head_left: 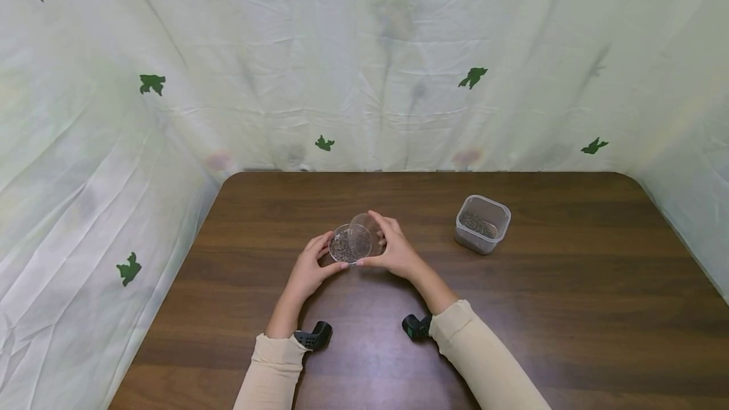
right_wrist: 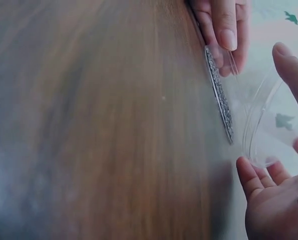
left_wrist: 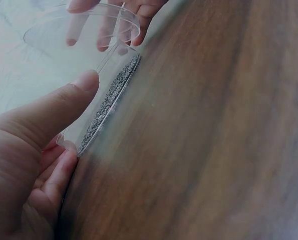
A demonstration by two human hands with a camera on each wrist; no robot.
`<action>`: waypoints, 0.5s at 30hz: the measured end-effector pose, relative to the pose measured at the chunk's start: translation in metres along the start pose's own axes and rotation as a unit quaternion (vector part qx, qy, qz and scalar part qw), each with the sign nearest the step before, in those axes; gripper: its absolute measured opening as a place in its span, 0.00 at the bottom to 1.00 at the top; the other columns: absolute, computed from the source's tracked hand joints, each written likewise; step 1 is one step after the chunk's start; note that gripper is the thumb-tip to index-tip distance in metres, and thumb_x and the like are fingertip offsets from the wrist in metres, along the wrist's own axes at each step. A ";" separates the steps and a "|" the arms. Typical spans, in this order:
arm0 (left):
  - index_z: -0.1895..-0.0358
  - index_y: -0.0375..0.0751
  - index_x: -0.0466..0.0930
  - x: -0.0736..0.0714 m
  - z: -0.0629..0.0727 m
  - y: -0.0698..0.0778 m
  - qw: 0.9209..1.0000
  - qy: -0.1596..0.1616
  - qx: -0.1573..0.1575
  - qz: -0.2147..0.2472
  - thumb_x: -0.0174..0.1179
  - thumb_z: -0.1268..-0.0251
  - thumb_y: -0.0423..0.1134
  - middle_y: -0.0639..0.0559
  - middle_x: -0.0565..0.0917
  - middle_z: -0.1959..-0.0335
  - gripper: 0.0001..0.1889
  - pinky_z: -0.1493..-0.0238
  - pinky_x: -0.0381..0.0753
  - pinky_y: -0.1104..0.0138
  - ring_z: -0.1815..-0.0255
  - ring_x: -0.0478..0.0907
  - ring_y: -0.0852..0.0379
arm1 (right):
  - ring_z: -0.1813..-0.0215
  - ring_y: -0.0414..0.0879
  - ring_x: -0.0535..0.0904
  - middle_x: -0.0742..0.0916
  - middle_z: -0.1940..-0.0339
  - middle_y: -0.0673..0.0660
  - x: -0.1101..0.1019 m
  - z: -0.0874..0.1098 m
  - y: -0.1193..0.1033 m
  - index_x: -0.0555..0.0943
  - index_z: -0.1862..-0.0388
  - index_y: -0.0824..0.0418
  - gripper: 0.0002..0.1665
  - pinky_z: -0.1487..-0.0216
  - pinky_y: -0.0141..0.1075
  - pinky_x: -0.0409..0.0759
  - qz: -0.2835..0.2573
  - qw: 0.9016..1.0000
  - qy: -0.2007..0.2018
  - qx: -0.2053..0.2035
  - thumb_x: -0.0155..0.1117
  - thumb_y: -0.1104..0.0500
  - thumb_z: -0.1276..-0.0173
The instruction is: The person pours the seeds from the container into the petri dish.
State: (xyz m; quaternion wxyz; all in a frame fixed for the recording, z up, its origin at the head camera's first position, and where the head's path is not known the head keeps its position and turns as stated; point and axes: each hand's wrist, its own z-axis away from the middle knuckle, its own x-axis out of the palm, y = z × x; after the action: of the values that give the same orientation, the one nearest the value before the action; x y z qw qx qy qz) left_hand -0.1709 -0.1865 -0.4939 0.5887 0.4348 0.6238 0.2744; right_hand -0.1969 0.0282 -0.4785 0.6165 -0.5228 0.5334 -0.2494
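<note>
A clear round petri dish [head_left: 342, 250] with a layer of dark grey grains sits on the brown table, left of its middle. My left hand [head_left: 309, 272] holds it at the side, thumb near the front rim and fingers around the left edge. Between the thumb and spread fingers of my right hand [head_left: 397, 255] is the clear lid [head_left: 370, 229], tilted and overlapping the dish's right part. The left wrist view shows the lid [left_wrist: 132, 27] raised at an angle over the dish. In the right wrist view the grains [right_wrist: 219, 95] lie along the bottom.
A square translucent plastic tub [head_left: 477, 244] with similar dark grains at its bottom stands right of my hands. White curtains [head_left: 342, 68] with green leaf and bird shapes hang behind the table [head_left: 569, 283] and at both sides. Both wrists wear black devices [head_left: 314, 336].
</note>
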 end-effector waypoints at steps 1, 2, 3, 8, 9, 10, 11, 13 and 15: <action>0.37 0.29 0.62 0.000 0.000 0.000 1.000 -0.001 -0.001 -0.002 0.71 0.57 0.38 0.37 0.66 0.41 0.41 0.42 0.68 0.63 0.43 0.66 0.45 | 0.51 0.51 0.68 0.62 0.39 0.58 0.000 0.000 0.000 0.54 0.30 0.53 0.62 0.54 0.38 0.75 0.002 1.000 -0.002 -0.001 0.79 0.51 0.62; 0.37 0.30 0.62 0.000 0.000 0.000 1.000 0.000 -0.003 -0.004 0.71 0.56 0.38 0.37 0.66 0.41 0.41 0.42 0.68 0.64 0.43 0.66 0.45 | 0.51 0.51 0.68 0.62 0.39 0.59 0.001 0.000 -0.001 0.54 0.30 0.54 0.62 0.53 0.38 0.75 0.004 1.000 -0.003 -0.002 0.79 0.51 0.62; 0.37 0.30 0.62 0.000 0.000 0.001 1.000 0.000 -0.003 -0.005 0.70 0.56 0.39 0.37 0.66 0.41 0.41 0.42 0.68 0.64 0.43 0.66 0.45 | 0.50 0.51 0.68 0.62 0.38 0.59 0.001 0.000 -0.001 0.54 0.30 0.54 0.62 0.53 0.38 0.75 0.007 1.000 -0.004 -0.003 0.79 0.52 0.62; 0.37 0.30 0.62 0.001 0.000 0.001 1.000 -0.003 -0.001 -0.008 0.70 0.56 0.39 0.37 0.66 0.41 0.41 0.42 0.68 0.64 0.43 0.66 0.45 | 0.47 0.50 0.68 0.62 0.36 0.59 0.004 -0.002 0.000 0.55 0.30 0.58 0.61 0.48 0.38 0.73 0.027 1.000 -0.011 -0.003 0.78 0.52 0.61; 0.37 0.30 0.61 0.001 0.000 0.001 1.000 -0.003 0.001 -0.007 0.70 0.56 0.39 0.37 0.65 0.42 0.41 0.42 0.68 0.64 0.43 0.66 0.45 | 0.46 0.49 0.68 0.62 0.36 0.59 0.005 -0.003 0.001 0.55 0.30 0.58 0.60 0.47 0.37 0.73 0.031 0.999 -0.014 -0.002 0.78 0.52 0.61; 0.37 0.30 0.61 0.001 0.000 0.001 1.000 -0.003 0.002 -0.007 0.70 0.57 0.39 0.37 0.65 0.41 0.41 0.42 0.69 0.63 0.43 0.66 0.44 | 0.45 0.49 0.67 0.62 0.36 0.59 0.005 -0.004 0.001 0.55 0.30 0.58 0.60 0.46 0.37 0.72 0.036 0.999 -0.017 -0.001 0.78 0.51 0.60; 0.37 0.29 0.62 0.001 0.000 0.001 1.000 -0.003 0.004 -0.004 0.70 0.57 0.39 0.36 0.65 0.42 0.41 0.42 0.69 0.63 0.43 0.67 0.44 | 0.44 0.49 0.67 0.62 0.36 0.59 0.006 -0.004 0.001 0.56 0.31 0.59 0.60 0.45 0.37 0.72 0.039 0.999 -0.020 -0.002 0.78 0.51 0.60; 0.37 0.29 0.62 0.000 0.000 0.001 1.000 -0.002 0.005 -0.001 0.70 0.57 0.39 0.36 0.65 0.42 0.41 0.42 0.69 0.62 0.43 0.67 0.43 | 0.43 0.49 0.66 0.62 0.36 0.60 0.007 -0.005 0.002 0.57 0.31 0.59 0.58 0.44 0.37 0.70 0.045 0.999 -0.026 -0.001 0.78 0.51 0.60; 0.37 0.29 0.61 0.000 0.001 0.001 1.000 -0.002 0.004 -0.002 0.70 0.57 0.39 0.36 0.65 0.41 0.41 0.42 0.69 0.62 0.43 0.67 0.44 | 0.42 0.49 0.65 0.62 0.37 0.60 0.007 -0.006 0.002 0.58 0.32 0.59 0.57 0.43 0.38 0.69 0.053 0.998 -0.029 -0.002 0.77 0.50 0.60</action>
State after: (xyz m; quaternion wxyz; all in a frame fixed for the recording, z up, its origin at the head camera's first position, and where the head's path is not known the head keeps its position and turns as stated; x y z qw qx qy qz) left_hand -0.1703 -0.1867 -0.4933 0.5887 0.4369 0.6242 0.2700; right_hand -0.2003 0.0205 -0.4824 0.6428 -0.5021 0.5429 -0.2000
